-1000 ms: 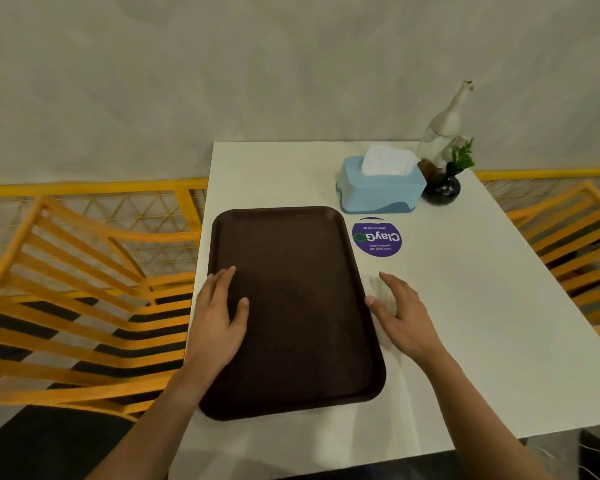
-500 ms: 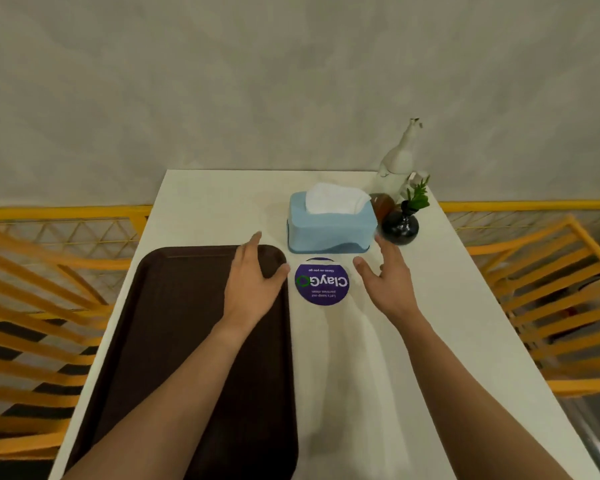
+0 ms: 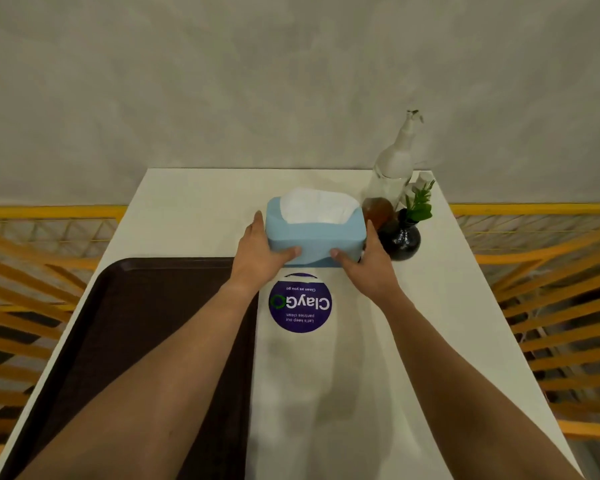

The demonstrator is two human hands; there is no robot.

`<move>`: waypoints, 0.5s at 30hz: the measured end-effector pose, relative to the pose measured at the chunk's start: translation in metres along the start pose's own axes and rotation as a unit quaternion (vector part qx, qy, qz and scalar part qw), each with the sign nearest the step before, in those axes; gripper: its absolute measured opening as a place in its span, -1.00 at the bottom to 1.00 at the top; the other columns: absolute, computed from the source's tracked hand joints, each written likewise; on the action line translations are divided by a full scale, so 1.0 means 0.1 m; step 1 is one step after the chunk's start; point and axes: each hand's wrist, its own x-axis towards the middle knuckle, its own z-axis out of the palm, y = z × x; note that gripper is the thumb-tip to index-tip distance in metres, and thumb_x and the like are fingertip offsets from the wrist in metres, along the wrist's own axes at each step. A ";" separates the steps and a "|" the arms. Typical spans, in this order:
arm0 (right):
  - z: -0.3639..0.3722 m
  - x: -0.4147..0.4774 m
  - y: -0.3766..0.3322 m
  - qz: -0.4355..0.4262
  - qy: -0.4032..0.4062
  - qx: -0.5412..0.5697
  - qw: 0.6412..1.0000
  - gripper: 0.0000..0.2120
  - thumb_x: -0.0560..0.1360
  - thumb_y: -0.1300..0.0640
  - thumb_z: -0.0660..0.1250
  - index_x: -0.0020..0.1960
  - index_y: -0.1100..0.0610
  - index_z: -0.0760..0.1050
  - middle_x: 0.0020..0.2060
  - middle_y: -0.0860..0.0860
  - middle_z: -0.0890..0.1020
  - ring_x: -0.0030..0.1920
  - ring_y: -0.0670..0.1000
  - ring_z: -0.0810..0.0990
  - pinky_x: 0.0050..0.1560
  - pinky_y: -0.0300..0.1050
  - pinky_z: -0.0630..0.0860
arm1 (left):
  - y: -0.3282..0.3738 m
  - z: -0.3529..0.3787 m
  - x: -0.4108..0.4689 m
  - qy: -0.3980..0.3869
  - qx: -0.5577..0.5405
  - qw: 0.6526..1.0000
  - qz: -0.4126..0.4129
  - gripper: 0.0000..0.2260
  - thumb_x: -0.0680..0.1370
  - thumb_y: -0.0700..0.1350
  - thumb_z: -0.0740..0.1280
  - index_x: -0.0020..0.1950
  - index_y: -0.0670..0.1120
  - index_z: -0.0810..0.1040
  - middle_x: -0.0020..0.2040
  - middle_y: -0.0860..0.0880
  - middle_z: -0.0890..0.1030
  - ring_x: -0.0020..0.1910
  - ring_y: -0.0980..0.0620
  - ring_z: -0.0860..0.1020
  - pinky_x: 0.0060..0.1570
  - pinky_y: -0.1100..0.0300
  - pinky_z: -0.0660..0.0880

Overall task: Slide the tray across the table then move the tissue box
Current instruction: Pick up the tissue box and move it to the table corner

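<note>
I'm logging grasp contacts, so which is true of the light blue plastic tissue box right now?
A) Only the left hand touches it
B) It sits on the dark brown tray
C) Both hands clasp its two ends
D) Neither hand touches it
C: the left hand and right hand clasp opposite ends of the light blue plastic tissue box, thumbs on its near face.

This looks like a shared office pantry or canteen. A round purple sticker [image 3: 300, 302] on the white tabletop [image 3: 430, 323] reads "ClayGo", "Clean as you go" and "Let's keep our pantries clean". At 9 o'clock lies a dark brown cafeteria serving tray [image 3: 136, 341]. At 1 o'clock stand a clear glass bottle [image 3: 394, 164] and a small black vase with a green sprig [image 3: 404, 237]. Yellow slatted chairs [image 3: 551, 306] flank the tabletop, against a plain grey wall [image 3: 257, 81].
</note>
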 end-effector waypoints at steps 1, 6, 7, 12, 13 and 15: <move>0.00 -0.02 0.00 -0.007 -0.004 0.003 1.000 -0.22 0.45 -0.19 0.49 0.53 -0.15 0.16 0.24 -0.31 0.46 0.16 -0.35 0.48 0.03 -0.48 0.45 | -0.01 0.00 0.01 -0.002 -0.009 1.000 0.009 -0.21 0.39 0.07 0.59 0.50 -0.12 0.30 0.34 -0.11 0.52 0.33 -0.14 0.49 0.18 0.11 0.48; -0.04 -0.06 0.05 -0.017 0.001 -0.015 1.000 -0.26 0.52 -0.05 0.46 0.57 -0.08 0.16 0.31 -0.21 0.45 0.23 -0.21 0.42 0.08 -0.51 0.35 | -0.01 0.04 0.00 0.007 -0.053 0.998 0.028 -0.32 0.38 -0.01 0.60 0.41 -0.05 0.36 0.14 0.10 0.51 0.07 0.10 0.50 -0.19 0.52 0.36; -0.02 -0.05 0.06 -0.016 0.000 -0.017 1.000 -0.27 0.52 -0.01 0.46 0.57 -0.06 0.16 0.33 -0.17 0.46 0.25 -0.18 0.42 0.14 -0.41 0.37 | -0.02 0.06 0.00 0.008 -0.061 0.998 0.030 -0.30 0.38 -0.03 0.61 0.42 -0.04 0.35 0.15 0.10 0.51 0.07 0.11 0.49 -0.17 0.51 0.37; 0.05 -0.07 0.03 -0.006 0.011 -0.027 1.000 -0.29 0.54 0.07 0.46 0.57 -0.02 0.18 0.39 -0.07 0.47 0.30 -0.07 0.43 0.24 -0.16 0.41 | -0.03 0.07 0.00 0.012 -0.083 0.996 0.024 -0.26 0.37 -0.09 0.61 0.45 -0.04 0.33 0.18 0.07 0.53 0.09 0.08 0.50 -0.07 0.36 0.44; 0.05 -0.07 0.01 -0.002 0.013 -0.029 0.999 -0.30 0.54 0.06 0.46 0.56 -0.03 0.18 0.38 -0.06 0.48 0.30 -0.06 0.44 0.24 -0.15 0.42 | -0.02 0.05 0.01 0.012 -0.086 0.996 0.026 -0.27 0.37 -0.09 0.61 0.44 -0.03 0.33 0.19 0.07 0.53 0.09 0.08 0.50 -0.05 0.33 0.44; 0.06 -0.07 -0.05 -0.001 0.022 -0.032 0.999 -0.30 0.53 0.04 0.46 0.55 -0.03 0.20 0.34 -0.08 0.50 0.27 -0.06 0.46 0.21 -0.14 0.44 | -0.01 -0.01 0.03 0.015 -0.092 0.995 0.036 -0.27 0.36 -0.10 0.62 0.44 -0.03 0.34 0.18 0.08 0.52 0.10 0.09 0.50 -0.03 0.31 0.45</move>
